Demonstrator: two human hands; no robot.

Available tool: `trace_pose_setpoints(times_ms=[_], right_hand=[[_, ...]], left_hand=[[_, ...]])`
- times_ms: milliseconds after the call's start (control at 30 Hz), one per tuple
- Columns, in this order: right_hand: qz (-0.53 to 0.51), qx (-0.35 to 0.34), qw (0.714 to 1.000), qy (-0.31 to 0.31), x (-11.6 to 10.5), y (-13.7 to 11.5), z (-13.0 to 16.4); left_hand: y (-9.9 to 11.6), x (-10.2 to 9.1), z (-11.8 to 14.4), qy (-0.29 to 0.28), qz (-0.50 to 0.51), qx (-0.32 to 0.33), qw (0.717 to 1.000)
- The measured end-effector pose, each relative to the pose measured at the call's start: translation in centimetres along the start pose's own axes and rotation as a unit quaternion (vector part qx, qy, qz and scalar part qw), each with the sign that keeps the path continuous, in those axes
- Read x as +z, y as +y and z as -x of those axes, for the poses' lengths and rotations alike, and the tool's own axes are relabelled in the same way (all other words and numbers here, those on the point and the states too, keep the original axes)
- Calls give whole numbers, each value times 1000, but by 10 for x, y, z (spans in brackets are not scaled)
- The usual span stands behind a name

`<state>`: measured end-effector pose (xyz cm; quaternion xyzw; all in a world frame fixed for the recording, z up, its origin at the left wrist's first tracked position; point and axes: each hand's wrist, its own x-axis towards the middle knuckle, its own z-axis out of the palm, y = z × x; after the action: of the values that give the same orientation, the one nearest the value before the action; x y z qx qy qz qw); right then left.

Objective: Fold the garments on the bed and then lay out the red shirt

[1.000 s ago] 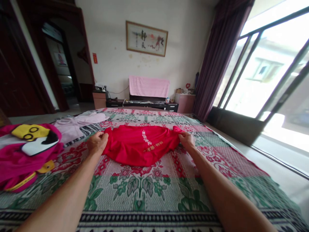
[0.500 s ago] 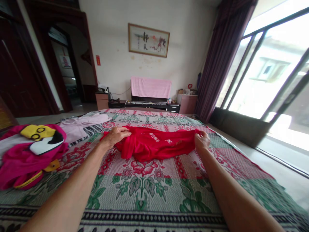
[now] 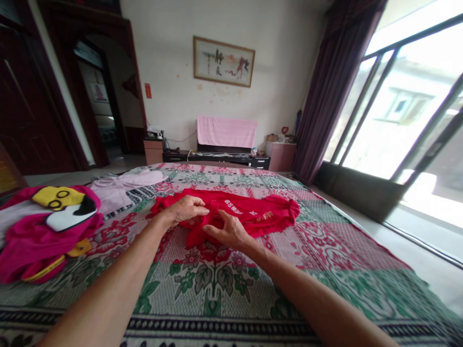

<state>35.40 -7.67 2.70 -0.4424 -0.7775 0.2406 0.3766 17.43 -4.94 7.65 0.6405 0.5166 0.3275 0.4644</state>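
In the head view, we see a red shirt (image 3: pixel 249 212) lying rumpled on the flowered bedspread (image 3: pixel 217 284), about the middle of the bed, with pale lettering showing on its top. Our left hand (image 3: pixel 186 209) rests on the shirt's left part, fingers curled together and pinching a fold of the cloth. Our right hand (image 3: pixel 227 231) lies just beside it on the shirt's near edge, fingers stretched out and slightly apart, flat on the cloth; we cannot tell whether it grips anything. The two hands nearly touch. To the left, well apart from the shirt, lies a pink garment (image 3: pixel 39 236) with a yellow and white patch, and behind it a pale pink one (image 3: pixel 119 185). A framed picture (image 3: pixel 223 61) hangs on the far wall.
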Motion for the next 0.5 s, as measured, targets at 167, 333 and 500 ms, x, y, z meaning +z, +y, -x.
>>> trace_pose_setpoints(times_ms=[167, 333, 500], right_hand=[[36, 61, 997, 12, 5, 6, -3], [-72, 92, 991, 61, -14, 18, -16], [-72, 162, 971, 160, -56, 28, -26]], left_hand=[[4, 8, -2, -11, -42, 35, 998], [-9, -16, -11, 80, -189, 105, 973], [-28, -53, -14, 143, -389, 51, 908]])
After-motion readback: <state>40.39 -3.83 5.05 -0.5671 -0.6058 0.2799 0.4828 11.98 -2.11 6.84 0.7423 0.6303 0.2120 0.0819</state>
